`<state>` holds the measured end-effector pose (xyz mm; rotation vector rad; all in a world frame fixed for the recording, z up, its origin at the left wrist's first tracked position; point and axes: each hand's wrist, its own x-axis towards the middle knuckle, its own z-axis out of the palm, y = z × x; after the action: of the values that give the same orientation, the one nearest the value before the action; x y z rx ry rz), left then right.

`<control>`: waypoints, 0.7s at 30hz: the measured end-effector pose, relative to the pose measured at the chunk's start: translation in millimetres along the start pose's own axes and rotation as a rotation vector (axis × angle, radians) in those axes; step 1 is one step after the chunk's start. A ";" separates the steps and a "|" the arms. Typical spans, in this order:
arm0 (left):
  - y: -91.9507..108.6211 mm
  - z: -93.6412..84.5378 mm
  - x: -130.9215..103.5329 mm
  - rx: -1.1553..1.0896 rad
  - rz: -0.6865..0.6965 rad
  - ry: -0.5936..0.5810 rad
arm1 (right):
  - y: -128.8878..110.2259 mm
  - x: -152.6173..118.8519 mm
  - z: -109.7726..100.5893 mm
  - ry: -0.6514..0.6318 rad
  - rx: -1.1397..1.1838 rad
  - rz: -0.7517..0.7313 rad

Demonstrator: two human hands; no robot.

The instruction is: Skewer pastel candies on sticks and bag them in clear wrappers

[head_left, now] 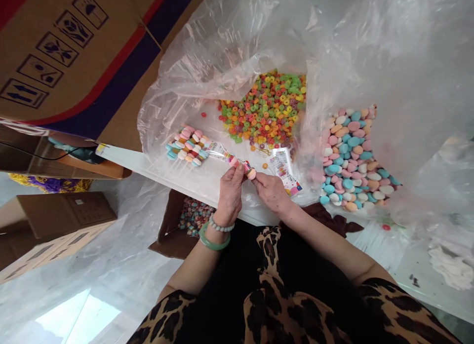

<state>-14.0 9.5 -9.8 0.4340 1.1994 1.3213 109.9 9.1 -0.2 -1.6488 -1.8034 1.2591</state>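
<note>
My left hand (pixel 231 191) and my right hand (pixel 272 190) meet over the plastic-covered table, both closed on a short string of candies (pixel 246 168) in pink, yellow and other colours. Fingers partly hide it. Clear film (pixel 218 150) stretches from it to the left. Just beyond that lies a cluster of pastel candies (pixel 188 145) in pink, blue, white and brown. Printed sachets (pixel 283 166) sit close to my right hand. Behind them spreads a heap of small ring candies (pixel 268 107) in green, yellow, orange and red.
To the right is a pile of larger pastel candies (pixel 351 161) on the clear plastic sheet (pixel 414 62). A big printed carton (pixel 74 62) stands at the left. Below the table edge, an open cardboard box (pixel 172 240) holds colourful wrapped pieces. Dark cloth (pixel 329 218) lies near my right forearm.
</note>
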 end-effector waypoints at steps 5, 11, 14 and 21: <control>19.4 -14.4 16.3 -0.162 -0.120 -0.045 | 6.6 2.3 -9.7 -0.250 0.235 0.109; 26.9 -25.3 29.5 -0.234 -0.083 0.102 | 1.3 4.5 -9.8 -0.291 0.077 0.083; 25.4 -25.7 28.4 -0.229 -0.106 0.122 | -0.4 6.1 -6.5 -0.266 0.017 0.082; 19.7 -11.0 14.2 -0.184 -0.090 0.073 | 0.0 6.4 -6.7 -0.228 -0.009 0.115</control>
<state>-35.9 23.5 -3.8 0.1984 1.1320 1.3650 113.6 17.4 1.6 -1.6936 -1.8674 1.5468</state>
